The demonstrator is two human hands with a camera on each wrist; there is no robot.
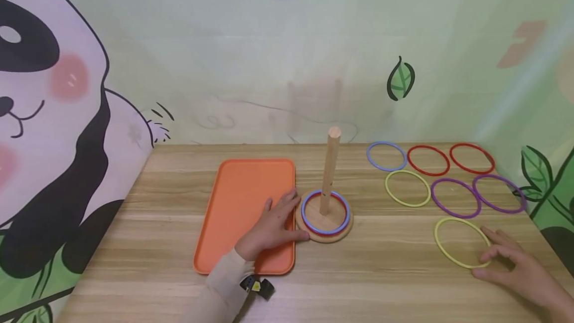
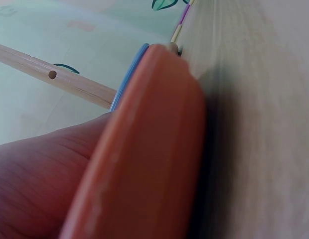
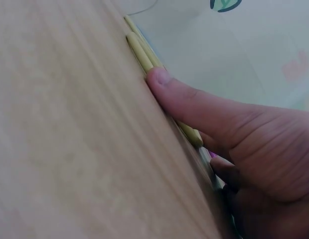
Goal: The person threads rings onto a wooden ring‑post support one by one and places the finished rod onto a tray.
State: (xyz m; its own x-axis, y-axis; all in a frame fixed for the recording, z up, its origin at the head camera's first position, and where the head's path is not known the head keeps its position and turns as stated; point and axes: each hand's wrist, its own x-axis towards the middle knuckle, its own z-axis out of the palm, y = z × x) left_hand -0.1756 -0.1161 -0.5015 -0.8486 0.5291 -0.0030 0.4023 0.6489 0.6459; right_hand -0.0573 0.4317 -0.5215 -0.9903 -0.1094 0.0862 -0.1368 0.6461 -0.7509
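The right grip is clamped on the near edge of a yellow ring, pinching it between thumb and finger. This ring lies on the wooden surface, reaching leftward and away from the grip. Just beyond it, two purple rings lie side by side; a second yellow ring is farther to the grip's left. Past these, at the surface's far edge, are two red rings and, leftmost, a light blue ring.

The left grip has thumb and fingers apart, their tips at the left edge of a round wooden base. Immediately right of that grip, an upright wooden peg rises from the base, with a blue loop around it, over a red loop that peeks out beneath. Under the same grip is an orange tray, mostly to its left and beyond it; the left wrist view shows the thumb over the tray's rim. Past both grips hangs a pale green backdrop, painted with leaves and a panda.
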